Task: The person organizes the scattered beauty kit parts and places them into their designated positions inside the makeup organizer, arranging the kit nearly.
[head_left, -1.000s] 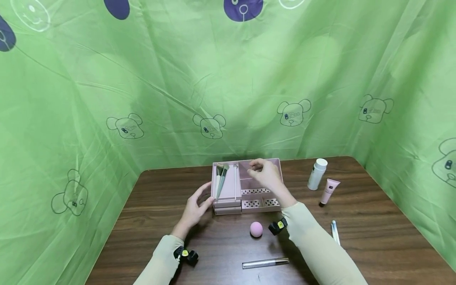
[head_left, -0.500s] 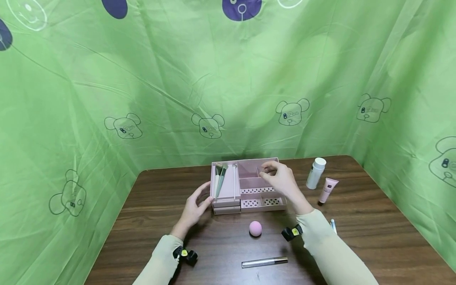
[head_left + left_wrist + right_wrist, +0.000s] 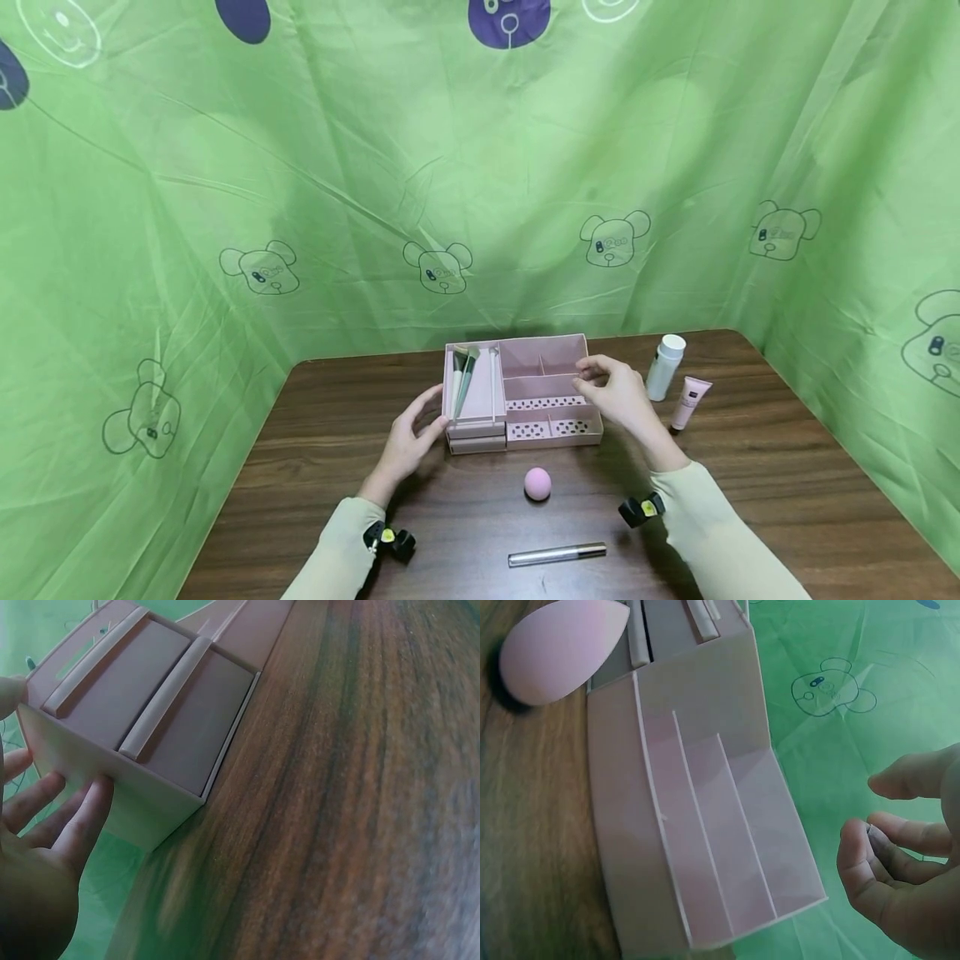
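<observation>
A pink organizer (image 3: 525, 343) with drawers and open compartments stands at the back of the table. My left hand (image 3: 408, 442) rests on its left side; in the left wrist view, the fingertips (image 3: 97, 791) touch the side wall beside two drawer fronts. Dark-and-green makeup brushes (image 3: 466, 379) and a thin white stick (image 3: 493, 383) lie on its left top. My right hand (image 3: 618, 392) is over the organizer's right edge, fingers loosely bent and holding nothing. In the right wrist view, a gap shows between its thumb (image 3: 907, 776) and fingers.
A pink makeup sponge (image 3: 537, 484) sits in front of the organizer, with a silver tube (image 3: 557, 554) nearer me. Beyond my right hand stand a white bottle (image 3: 664, 367) and a pink squeeze tube (image 3: 690, 402). Green curtain (image 3: 360, 208) surrounds the wooden table (image 3: 337, 400).
My right hand has moved rightward from above the back compartments to the organizer's right edge. My right sleeve now covers the pale blue item on the right. My left hand stays put.
</observation>
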Demonstrator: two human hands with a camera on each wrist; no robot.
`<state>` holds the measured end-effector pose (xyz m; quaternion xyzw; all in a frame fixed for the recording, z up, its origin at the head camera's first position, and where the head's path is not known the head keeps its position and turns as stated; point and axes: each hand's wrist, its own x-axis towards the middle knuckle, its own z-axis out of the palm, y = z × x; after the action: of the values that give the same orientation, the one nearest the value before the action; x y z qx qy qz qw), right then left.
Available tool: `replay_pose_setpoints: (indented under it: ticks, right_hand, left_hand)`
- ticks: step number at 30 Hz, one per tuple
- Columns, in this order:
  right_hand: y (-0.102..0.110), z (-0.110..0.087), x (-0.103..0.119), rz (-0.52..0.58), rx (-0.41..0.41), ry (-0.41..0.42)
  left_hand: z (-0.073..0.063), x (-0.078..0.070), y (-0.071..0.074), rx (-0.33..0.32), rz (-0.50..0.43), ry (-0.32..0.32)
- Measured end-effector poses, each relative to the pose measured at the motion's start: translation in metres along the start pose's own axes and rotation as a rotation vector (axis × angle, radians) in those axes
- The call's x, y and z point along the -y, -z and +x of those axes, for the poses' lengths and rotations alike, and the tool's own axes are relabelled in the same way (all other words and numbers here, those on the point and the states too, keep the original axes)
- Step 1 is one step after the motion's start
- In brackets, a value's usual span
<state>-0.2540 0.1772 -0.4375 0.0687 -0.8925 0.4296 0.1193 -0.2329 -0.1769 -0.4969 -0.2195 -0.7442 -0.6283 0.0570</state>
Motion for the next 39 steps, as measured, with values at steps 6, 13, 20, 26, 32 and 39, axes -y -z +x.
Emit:
replay_pose_setpoints:
  ticks: [6, 13, 20, 26, 32, 39]
  right_hand:
    - [0.009, -0.011, -0.014, 0.000, 0.015, 0.001]
    - [0.026, -0.027, -0.033, -0.085, -0.011, -0.018]
    - [0.044, -0.043, -0.054, -0.151, -0.038, -0.027]
    - [0.054, -0.054, -0.068, -0.200, -0.034, -0.055]
    - [0.060, -0.062, -0.077, -0.228, -0.034, -0.074]
    - [0.068, -0.068, -0.087, -0.257, -0.049, -0.088]
  left_hand:
    - [-0.001, 0.002, 0.000, -0.002, -0.007, 0.000]
    - [0.000, 0.002, 0.001, 0.006, -0.014, 0.001]
    - [-0.001, 0.000, 0.003, 0.015, -0.029, 0.013]
    - [-0.001, -0.002, 0.003, 0.011, 0.006, 0.006]
    - [-0.002, 0.000, 0.002, 0.005, 0.009, 0.020]
    - [0.000, 0.000, 0.001, 0.017, -0.020, 0.003]
